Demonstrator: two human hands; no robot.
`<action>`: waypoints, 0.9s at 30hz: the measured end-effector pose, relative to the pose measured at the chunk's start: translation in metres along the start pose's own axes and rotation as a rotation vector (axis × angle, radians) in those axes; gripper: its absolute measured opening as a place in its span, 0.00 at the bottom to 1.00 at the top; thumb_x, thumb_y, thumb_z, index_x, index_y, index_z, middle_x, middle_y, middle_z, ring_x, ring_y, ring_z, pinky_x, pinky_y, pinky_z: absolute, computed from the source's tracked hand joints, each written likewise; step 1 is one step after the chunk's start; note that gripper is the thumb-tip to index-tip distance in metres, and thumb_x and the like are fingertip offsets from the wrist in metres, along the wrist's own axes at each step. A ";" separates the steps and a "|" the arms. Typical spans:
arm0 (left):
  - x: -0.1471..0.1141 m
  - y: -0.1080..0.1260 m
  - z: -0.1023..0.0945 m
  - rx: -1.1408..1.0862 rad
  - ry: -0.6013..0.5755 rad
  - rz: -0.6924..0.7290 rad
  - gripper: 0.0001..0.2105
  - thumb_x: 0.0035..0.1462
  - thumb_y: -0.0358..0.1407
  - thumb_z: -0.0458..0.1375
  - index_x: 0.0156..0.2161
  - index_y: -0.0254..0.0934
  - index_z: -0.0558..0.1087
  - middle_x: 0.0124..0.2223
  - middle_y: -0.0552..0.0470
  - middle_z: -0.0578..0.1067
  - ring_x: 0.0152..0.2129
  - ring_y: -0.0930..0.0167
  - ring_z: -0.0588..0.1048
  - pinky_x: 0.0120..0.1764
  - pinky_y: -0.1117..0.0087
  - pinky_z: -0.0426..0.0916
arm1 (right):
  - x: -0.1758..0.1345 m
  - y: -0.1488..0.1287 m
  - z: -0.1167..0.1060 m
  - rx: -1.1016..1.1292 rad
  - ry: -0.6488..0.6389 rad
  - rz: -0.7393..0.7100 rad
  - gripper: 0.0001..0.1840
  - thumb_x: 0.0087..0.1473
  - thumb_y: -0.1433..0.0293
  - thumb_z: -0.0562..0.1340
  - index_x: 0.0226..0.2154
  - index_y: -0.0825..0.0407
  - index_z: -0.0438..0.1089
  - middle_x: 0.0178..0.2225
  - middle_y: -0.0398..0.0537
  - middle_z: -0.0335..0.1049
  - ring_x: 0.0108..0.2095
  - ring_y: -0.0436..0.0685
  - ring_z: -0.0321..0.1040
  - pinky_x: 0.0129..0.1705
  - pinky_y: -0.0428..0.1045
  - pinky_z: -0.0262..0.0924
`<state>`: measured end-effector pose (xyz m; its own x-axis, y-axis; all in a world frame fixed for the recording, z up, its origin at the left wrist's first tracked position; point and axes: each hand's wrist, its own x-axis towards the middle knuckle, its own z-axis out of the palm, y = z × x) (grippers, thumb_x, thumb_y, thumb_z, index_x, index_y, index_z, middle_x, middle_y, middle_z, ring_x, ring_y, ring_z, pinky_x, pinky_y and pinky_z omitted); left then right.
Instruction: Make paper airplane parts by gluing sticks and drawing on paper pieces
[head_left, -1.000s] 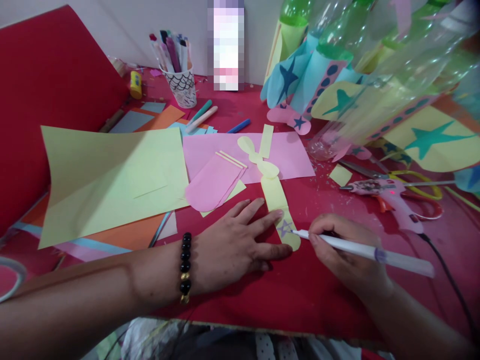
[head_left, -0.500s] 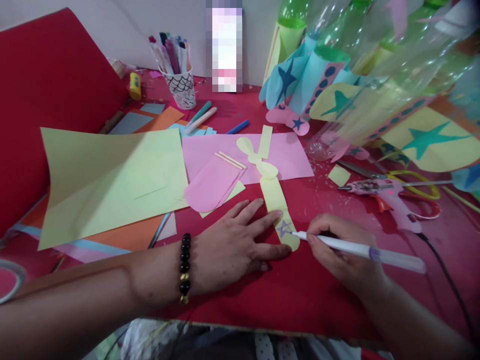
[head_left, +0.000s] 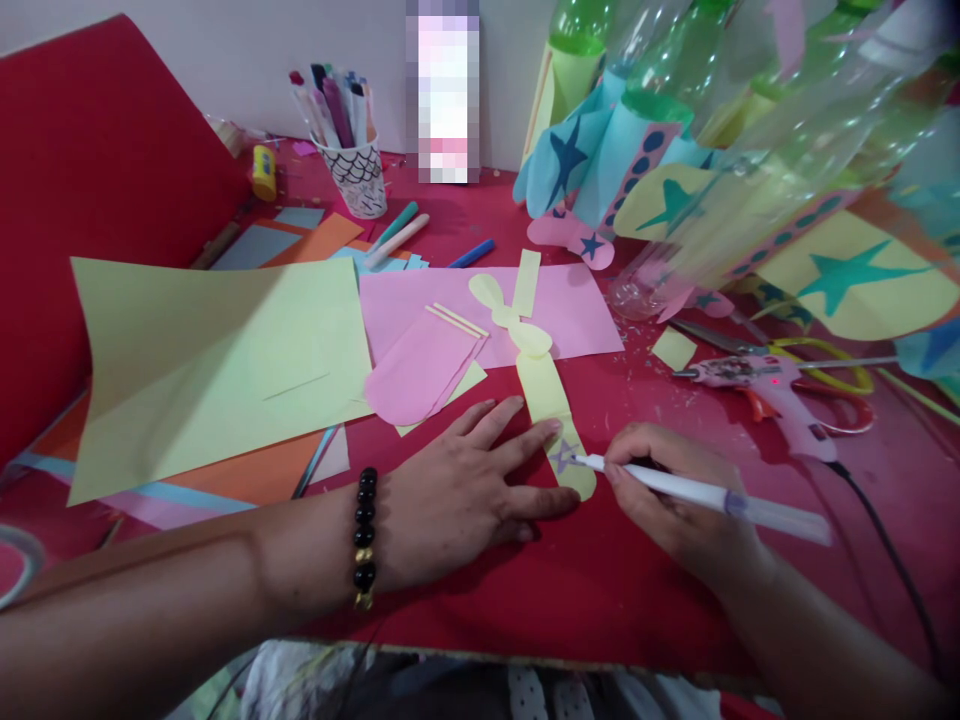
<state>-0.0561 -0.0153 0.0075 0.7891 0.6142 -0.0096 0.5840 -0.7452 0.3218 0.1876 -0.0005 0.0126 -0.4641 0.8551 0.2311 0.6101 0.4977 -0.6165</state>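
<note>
My left hand (head_left: 465, 480) lies flat with fingers spread, its fingertips pressing the edge of a yellow paper strip (head_left: 545, 388) with a rounded end. A purple star (head_left: 564, 455) is drawn near that end, partly filled in. My right hand (head_left: 667, 500) grips a white marker (head_left: 675, 484) with a purple band, its tip on the star. Above the strip, a yellow paper bow shape (head_left: 531, 339) and a short yellow strip (head_left: 528, 283) rest on a pink sheet (head_left: 589, 310). Pink rounded cutouts (head_left: 412, 375) lie to the left.
A large yellow sheet (head_left: 217, 380) covers orange and blue papers at left. Behind stands a cup of markers (head_left: 358, 180). Decorated plastic bottles (head_left: 720, 130) crowd the back right. A pink glue gun (head_left: 772, 390) with a lit red light, yellow-handled scissors (head_left: 825, 360) and a cord lie at right.
The marker tip has shifted slightly within the star, with a little more purple colouring there. My left hand stays on the strip. The whole view has drifted slightly.
</note>
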 end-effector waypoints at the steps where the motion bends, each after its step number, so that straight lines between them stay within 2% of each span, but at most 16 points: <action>1: 0.000 0.000 0.000 -0.001 -0.003 0.002 0.18 0.67 0.45 0.50 0.61 0.57 0.63 0.69 0.51 0.54 0.63 0.59 0.56 0.62 0.48 0.49 | 0.000 0.000 0.000 0.001 0.003 -0.004 0.06 0.52 0.75 0.60 0.25 0.50 0.66 0.21 0.39 0.66 0.21 0.48 0.61 0.26 0.46 0.55; 27: 0.000 0.000 -0.001 -0.016 -0.042 -0.002 0.19 0.67 0.45 0.49 0.61 0.57 0.63 0.69 0.49 0.52 0.64 0.56 0.53 0.62 0.45 0.50 | -0.001 0.000 -0.001 -0.006 0.022 -0.009 0.07 0.52 0.75 0.60 0.25 0.51 0.66 0.20 0.39 0.66 0.20 0.47 0.60 0.24 0.45 0.54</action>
<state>-0.0557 -0.0151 0.0082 0.7956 0.6038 -0.0495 0.5824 -0.7398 0.3370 0.1889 -0.0013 0.0133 -0.4556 0.8534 0.2535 0.6099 0.5066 -0.6094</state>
